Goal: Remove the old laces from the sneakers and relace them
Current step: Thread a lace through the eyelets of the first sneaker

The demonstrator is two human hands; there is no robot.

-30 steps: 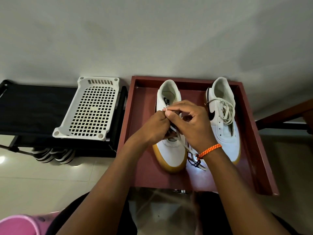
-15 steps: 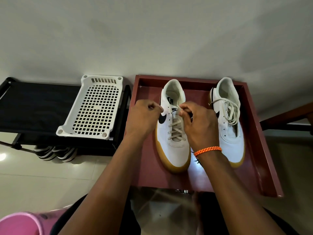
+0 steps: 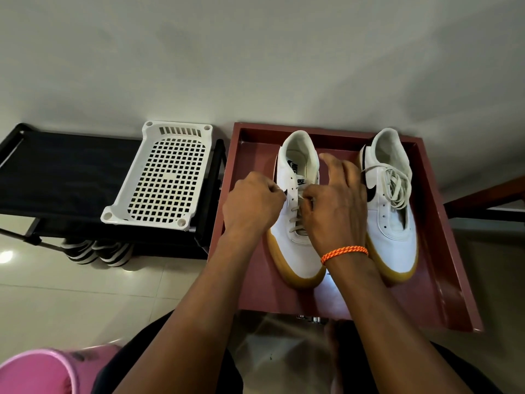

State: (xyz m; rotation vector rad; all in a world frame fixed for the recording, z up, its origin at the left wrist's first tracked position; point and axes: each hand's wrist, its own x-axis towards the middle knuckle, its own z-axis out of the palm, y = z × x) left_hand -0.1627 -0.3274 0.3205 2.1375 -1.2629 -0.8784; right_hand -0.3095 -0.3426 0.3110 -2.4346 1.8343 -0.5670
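Two white sneakers with tan soles stand side by side on a dark red tray (image 3: 443, 280), heels toward the wall. On the left sneaker (image 3: 298, 251) a beige lace (image 3: 297, 216) crosses the lower eyelets. My left hand (image 3: 252, 206) is curled at the shoe's left eyelet row and pinches the lace end there. My right hand (image 3: 335, 206) covers the shoe's right side, thumb and forefinger pinching the lace, other fingers raised. The right sneaker (image 3: 395, 220) has its lace (image 3: 395, 186) bunched loosely over the upper eyelets.
A white perforated plastic tray (image 3: 162, 180) lies on a black shoe rack (image 3: 62, 177) to the left, with striped shoes (image 3: 96, 251) under it. A pink round object (image 3: 37, 371) sits at the lower left. A wooden frame (image 3: 488, 200) stands right of the red tray.
My hands were joined over the left sneaker, then drew apart to its two sides. My right hand has now lifted its outer fingers while still pinching the lace.
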